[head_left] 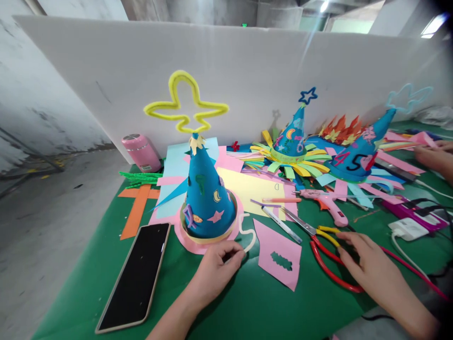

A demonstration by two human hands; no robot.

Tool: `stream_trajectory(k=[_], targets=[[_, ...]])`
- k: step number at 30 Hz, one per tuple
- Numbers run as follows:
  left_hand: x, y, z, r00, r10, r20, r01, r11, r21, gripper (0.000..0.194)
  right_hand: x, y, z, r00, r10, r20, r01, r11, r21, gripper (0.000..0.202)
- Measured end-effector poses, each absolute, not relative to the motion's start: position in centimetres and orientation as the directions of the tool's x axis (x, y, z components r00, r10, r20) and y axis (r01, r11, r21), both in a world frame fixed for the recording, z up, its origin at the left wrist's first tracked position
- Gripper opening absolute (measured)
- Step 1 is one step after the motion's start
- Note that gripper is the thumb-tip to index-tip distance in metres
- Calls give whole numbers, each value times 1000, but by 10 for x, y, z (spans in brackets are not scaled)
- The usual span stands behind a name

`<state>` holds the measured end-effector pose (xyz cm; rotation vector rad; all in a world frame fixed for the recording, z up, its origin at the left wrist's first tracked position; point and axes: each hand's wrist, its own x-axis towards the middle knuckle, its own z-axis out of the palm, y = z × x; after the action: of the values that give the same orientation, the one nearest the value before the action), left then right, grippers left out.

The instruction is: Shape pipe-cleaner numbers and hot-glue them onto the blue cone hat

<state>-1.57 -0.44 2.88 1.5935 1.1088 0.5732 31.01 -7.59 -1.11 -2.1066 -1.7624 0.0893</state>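
My left hand [221, 269] pinches the lower end of a cream, S-curved pipe cleaner [252, 236], just in front of a blue cone hat [205, 189]. The hat stands on a pink brim and carries a yellow pipe-cleaner outline [186, 104] at its tip. Stickers of a moon, a star and other shapes dot the cone. At the right, my right hand [364, 259] has its thumb and fingers around the yellow part of the handle of the red-handled scissors [332, 264]. A pink paper [279, 255] with a cut-out hole lies between my hands.
A phone [134, 278] lies front left, and a pink bottle [141, 152] stands behind it. Beyond the scissors are a pink glue gun [327, 203], a marker [282, 225] and two more hats [290, 137]. Another person's hand [437, 156] is at the far right.
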Motion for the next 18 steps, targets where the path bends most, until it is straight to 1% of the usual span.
stream_trajectory(k=[2,6,9,10,12,14,15,18], targets=[[-16,-5,28,456,874,-167,362,-11,932,23,315,-75,-16,178,970,166,941,-119,-318,29],[-16,-6,28,443,880,-174,339,16,941,24,315,-64,-15,145,986,78,955,-119,-273,20],[-16,-5,28,427,888,-169,304,35,952,24,317,-64,-11,178,983,33,941,-161,-298,20],[-16,-5,28,422,892,-159,288,34,957,25,317,-66,-9,194,980,43,929,-170,-328,23],[-15,-4,26,405,902,-151,254,48,966,25,316,-75,-4,220,969,108,898,-158,-410,29],[-14,-3,25,384,904,-185,226,102,969,24,310,-85,3,229,963,145,852,-127,-507,32],[-13,-3,25,373,905,-205,207,135,969,24,306,-91,6,228,967,114,818,-126,-562,33],[-7,-3,28,340,914,-223,125,191,974,26,289,-103,13,181,979,-95,666,-193,-721,34]])
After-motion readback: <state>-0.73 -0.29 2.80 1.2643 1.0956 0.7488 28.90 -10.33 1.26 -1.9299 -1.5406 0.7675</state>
